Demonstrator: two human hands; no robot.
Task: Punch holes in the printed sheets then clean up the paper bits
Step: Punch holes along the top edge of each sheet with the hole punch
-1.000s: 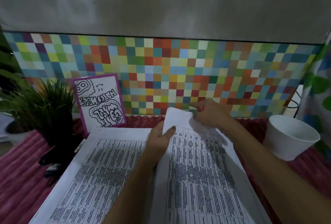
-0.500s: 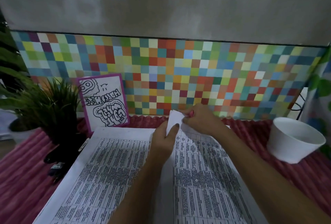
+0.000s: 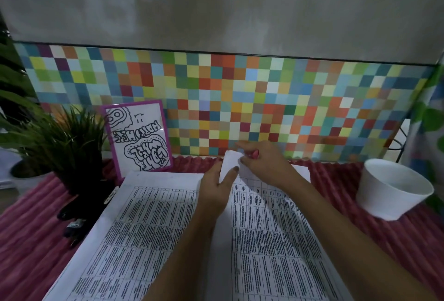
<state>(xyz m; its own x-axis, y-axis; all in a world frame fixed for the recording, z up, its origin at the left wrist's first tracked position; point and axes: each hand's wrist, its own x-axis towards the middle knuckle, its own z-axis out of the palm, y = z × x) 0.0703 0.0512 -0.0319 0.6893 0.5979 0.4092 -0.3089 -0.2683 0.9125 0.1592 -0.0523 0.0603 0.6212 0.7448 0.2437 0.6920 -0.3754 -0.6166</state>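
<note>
Pink ribbed cloth [image 3: 31, 240] covers the table, with a checkered tile wall [image 3: 264, 98] behind. Two printed sheets lie side by side. The left sheet [image 3: 144, 228] is flat. The right sheet [image 3: 276, 240] is flat near the body, with its far corner [image 3: 229, 161] raised off the cloth.

Left hand [image 3: 213, 192] pinches that corner, thumb on the near face, fingers behind. Right hand [image 3: 266, 166] curls over the same far edge and grips it just beside. A small pink thing [image 3: 254, 154] shows at its fingertips, too small to identify. A dark object [image 3: 74, 226] by the potted plant [image 3: 62, 146] may be the punch; cannot tell. White cup [image 3: 389, 195] stands well apart on the right.

Judgement: the step looks like folding or squaring the far edge to find where the holes go.
- Match the corners before pressing anything.
- Crease lightly, only at the margin and clear of the print.
- Pin the sheet with one hand so it does not slide over the left sheet.
- The paper is thin, so two pinches this close could crumple or tear it if they pull apart.

No paper bits are visible. The cup looks like the likely place for them.
</note>
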